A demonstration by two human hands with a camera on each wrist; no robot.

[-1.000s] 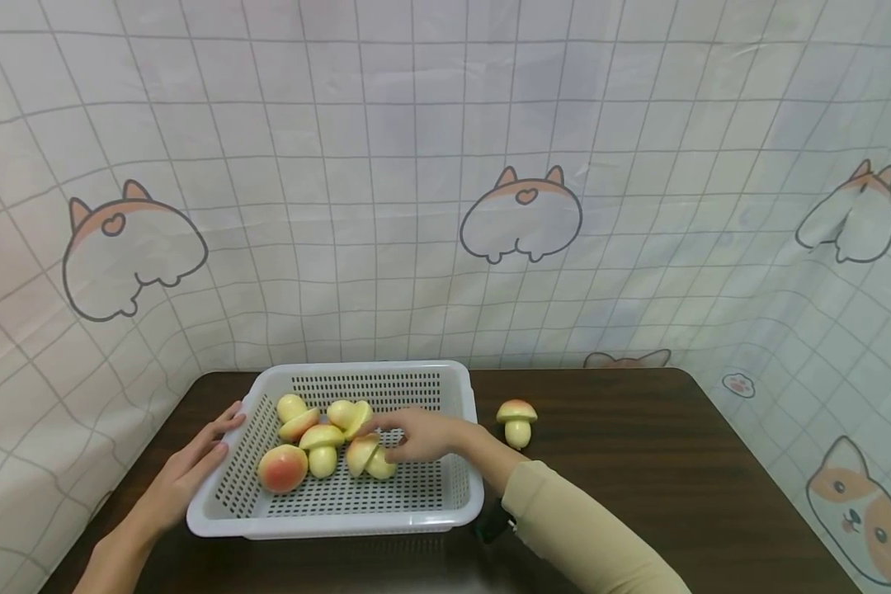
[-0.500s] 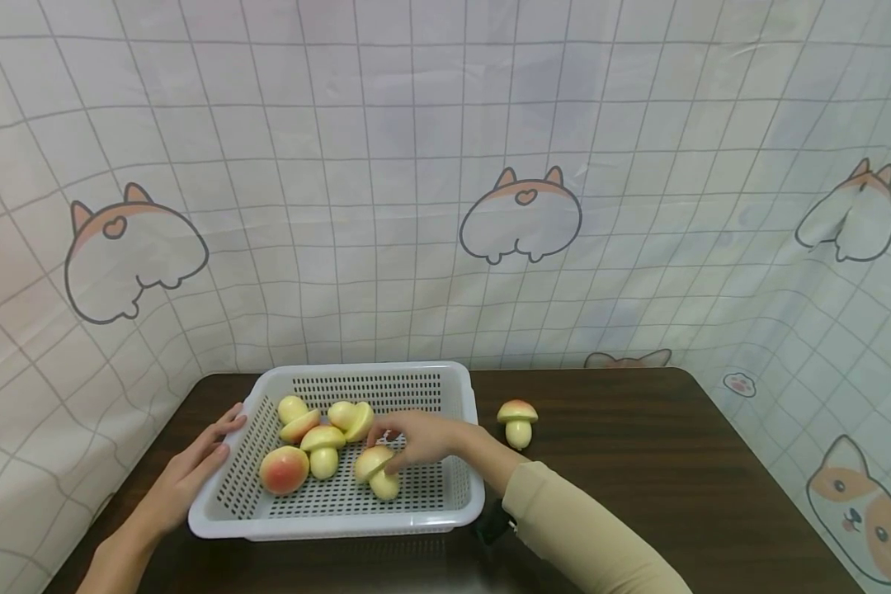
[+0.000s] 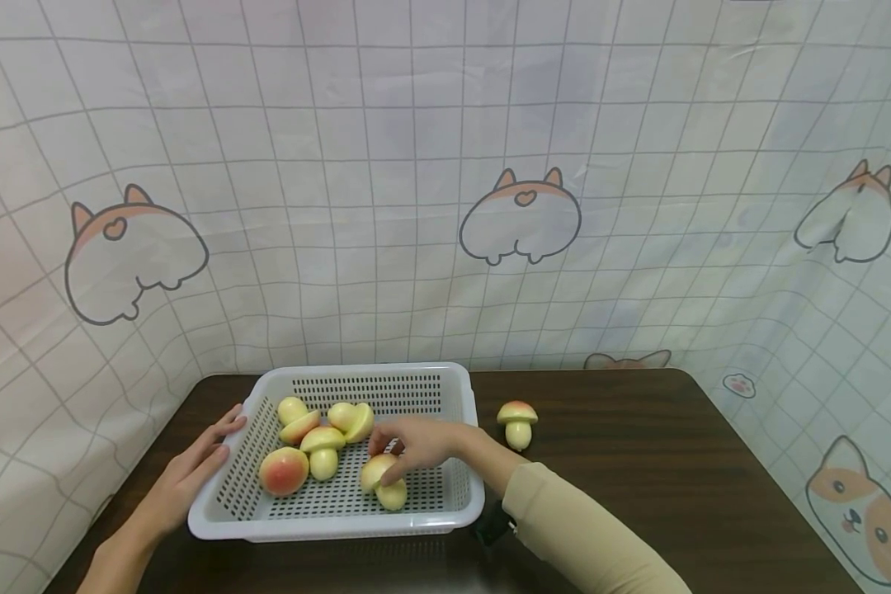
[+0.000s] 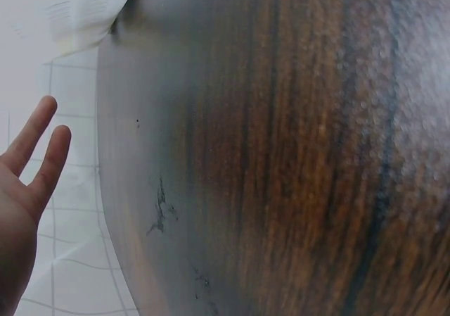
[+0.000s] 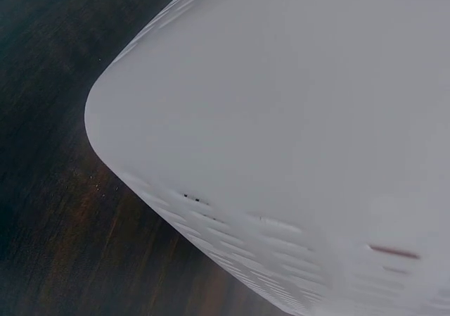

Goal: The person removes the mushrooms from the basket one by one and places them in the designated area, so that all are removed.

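A white perforated plastic basket [image 3: 319,529] stands on the table, holding several yellow toy mushrooms with reddish caps. In the head view my right hand [image 3: 421,441] reaches over its right side and pinches one toy mushroom [image 3: 392,495] near the basket's front middle. Thumb and fingers are at that mushroom's cap and stem. My left hand [image 3: 181,478] rests against the left rim with fingers extended; the left wrist view shows part of this hand [image 4: 20,203] with two straight fingers. The right wrist view shows only the basket's outer wall [image 5: 246,119], and the right hand is hidden there.
Another toy mushroom [image 3: 517,425] stands on the dark wood table [image 3: 616,462], right of the basket. Inside, a red-capped mushroom [image 3: 284,471] and several others lie to the left. A grid-patterned cloth [image 3: 386,206] hangs behind the table.
My right hand has shifted the pinched mushroom toward the basket's front and slightly right, away from the others. The left hand has stayed at the left rim.
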